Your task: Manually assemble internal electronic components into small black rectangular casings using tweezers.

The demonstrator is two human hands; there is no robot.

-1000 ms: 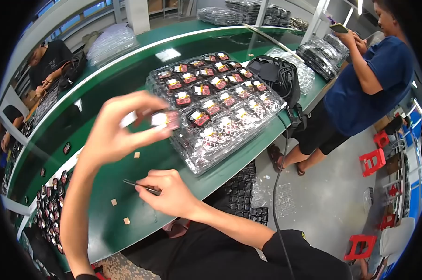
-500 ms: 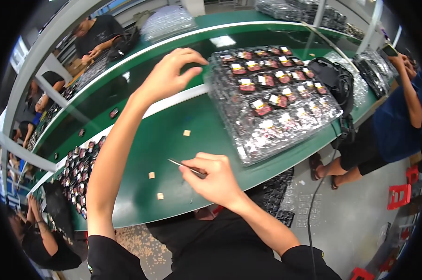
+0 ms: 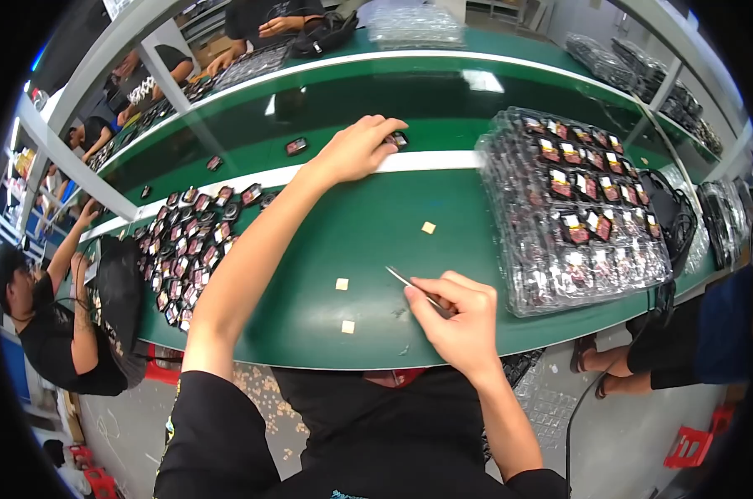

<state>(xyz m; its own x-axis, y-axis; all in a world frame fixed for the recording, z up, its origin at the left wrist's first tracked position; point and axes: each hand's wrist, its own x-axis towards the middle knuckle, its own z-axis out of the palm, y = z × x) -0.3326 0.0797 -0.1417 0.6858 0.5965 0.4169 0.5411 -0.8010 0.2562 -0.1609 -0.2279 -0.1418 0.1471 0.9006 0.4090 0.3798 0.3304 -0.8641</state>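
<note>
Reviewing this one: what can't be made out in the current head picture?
Head view, all four:
Left hand partly covers a black case; its grip is unclear.
Right hand hides the rear of the thin metal tool.
Glare on the clear tray stack washes out its front row.
The picture's edge cuts off the person in blue.
</note>
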